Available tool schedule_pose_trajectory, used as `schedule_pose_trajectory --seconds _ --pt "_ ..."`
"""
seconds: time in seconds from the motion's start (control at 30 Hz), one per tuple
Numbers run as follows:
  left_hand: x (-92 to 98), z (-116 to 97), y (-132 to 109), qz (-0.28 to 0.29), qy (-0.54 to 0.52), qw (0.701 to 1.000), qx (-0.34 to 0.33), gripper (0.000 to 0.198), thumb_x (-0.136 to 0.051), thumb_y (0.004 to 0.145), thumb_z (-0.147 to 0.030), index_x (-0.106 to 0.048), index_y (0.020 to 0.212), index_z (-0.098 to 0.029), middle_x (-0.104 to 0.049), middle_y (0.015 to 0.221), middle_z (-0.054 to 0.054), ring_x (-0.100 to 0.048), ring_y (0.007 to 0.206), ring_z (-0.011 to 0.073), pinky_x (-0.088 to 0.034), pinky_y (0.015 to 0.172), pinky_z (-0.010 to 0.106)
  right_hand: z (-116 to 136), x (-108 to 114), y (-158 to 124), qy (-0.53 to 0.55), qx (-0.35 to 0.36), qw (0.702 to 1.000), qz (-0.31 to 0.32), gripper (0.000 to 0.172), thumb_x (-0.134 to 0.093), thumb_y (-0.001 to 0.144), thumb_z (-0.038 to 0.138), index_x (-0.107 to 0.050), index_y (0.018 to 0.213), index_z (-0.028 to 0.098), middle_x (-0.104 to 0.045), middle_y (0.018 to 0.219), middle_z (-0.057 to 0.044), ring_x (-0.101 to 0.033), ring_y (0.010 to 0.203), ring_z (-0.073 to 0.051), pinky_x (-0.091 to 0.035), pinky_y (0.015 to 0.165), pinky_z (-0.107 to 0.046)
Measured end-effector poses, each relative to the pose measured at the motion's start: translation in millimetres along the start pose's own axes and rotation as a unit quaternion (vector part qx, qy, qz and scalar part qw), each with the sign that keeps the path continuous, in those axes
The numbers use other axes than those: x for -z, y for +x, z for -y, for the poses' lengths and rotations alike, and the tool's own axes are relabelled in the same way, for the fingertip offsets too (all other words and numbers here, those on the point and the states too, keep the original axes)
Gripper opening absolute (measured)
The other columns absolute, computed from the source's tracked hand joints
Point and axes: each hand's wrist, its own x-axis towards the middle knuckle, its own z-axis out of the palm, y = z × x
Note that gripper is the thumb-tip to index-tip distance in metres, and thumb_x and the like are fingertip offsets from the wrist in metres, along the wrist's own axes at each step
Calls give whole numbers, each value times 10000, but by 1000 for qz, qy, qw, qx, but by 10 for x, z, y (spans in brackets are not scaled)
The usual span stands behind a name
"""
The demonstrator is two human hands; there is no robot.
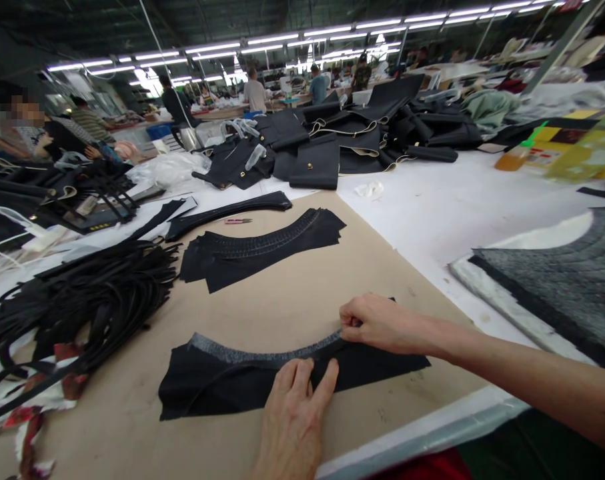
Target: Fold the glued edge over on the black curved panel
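A curved black fabric piece (222, 387), edged along its upper side with a grey speckled strip (267, 355), lies on brown board in front of me. My left hand (297, 407) rests on the piece's middle with its fingers stretched and spread. On the upper edge, farther right, my right hand (372, 323) is closed in a pinch; its fingertips hide the end of the strip there. Beyond both hands sits a stack of similar curved black pieces (267, 247), with gathered ridges along the top one.
Black strips (107, 287) are heaped at left. Small snips (238, 221) and a folded black band (232, 212) lie behind the stack. Black flap pieces (315, 160) pile up at the back. A grey quilted stack (562, 280) and an orange-filled bottle (513, 157) stand at right.
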Motion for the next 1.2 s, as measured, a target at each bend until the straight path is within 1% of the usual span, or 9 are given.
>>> schedule_pose_trajectory --seconds 0.17,0.23,0.4,0.47,0.57,0.63,0.8,0.93,1.2 --pt "-27 -16 -1 24 2 1000 8 679 -432 754 37 -470 1354 -280 -501 1121 92 -500 999 234 -545 823 379 209 126 -38 40 43 998 36 105 -586 778 220 -626 684 199 -596 623 44 -517 591 -103 -296 506 -196" --pt "-28 -18 -2 28 0 1000 8 689 -440 741 36 -466 1356 -273 -493 1124 94 -492 1002 236 -543 830 384 238 146 -28 41 53 997 40 102 -578 771 223 -621 681 201 -595 623 49 -514 590 -100 -299 503 -195" --pt "-17 -10 -16 26 9 1000 2 706 -424 737 37 -455 1359 -296 -495 1141 87 -481 1005 231 -524 841 368 54 80 15 -12 22 1000 18 97 -576 757 200 -618 671 183 -606 632 -1 -510 591 -136 -274 515 -238" --pt "-15 -5 -22 32 6 999 0 767 -414 709 53 -404 1396 -288 -501 1153 77 -471 1028 225 -500 882 354 -39 30 22 -33 16 999 19 102 -581 762 204 -620 671 180 -620 645 -17 -524 598 -149 -266 518 -248" --pt "-23 -2 -17 39 10 999 0 848 -408 668 58 -297 1460 -227 -518 1132 76 -463 1017 223 -470 904 352 -113 -30 32 -56 20 998 19 97 -576 776 205 -632 699 184 -647 689 -32 -557 633 -169 -259 524 -256" --pt "-36 -5 -7 42 18 999 2 861 -415 657 51 -275 1470 -198 -525 1108 77 -463 990 224 -459 901 355 -122 -50 45 -68 24 997 15 95 -576 788 207 -639 720 186 -664 726 -43 -580 664 -183 -258 530 -259" --pt "-80 -33 11 30 42 999 2 801 -433 675 43 -346 1439 -183 -518 1073 72 -455 976 223 -441 897 348 -116 -69 71 -90 36 995 5 109 -583 816 214 -653 739 180 -679 743 -57 -612 695 -204 -264 539 -263" --pt "-106 -60 15 20 44 999 20 782 -444 676 49 -386 1415 -198 -508 1088 69 -441 997 224 -422 909 349 -121 -101 57 -104 36 994 -7 120 -574 812 198 -665 738 171 -680 725 -69 -622 695 -217 -262 542 -271" --pt "-103 -34 41 46 49 998 1 844 -462 663 39 -321 1454 -218 -492 1063 67 -428 962 228 -423 867 343 -119 -50 23 -93 10 996 -7 126 -576 806 234 -658 724 185 -677 710 -48 -617 662 -197 -254 500 -259"
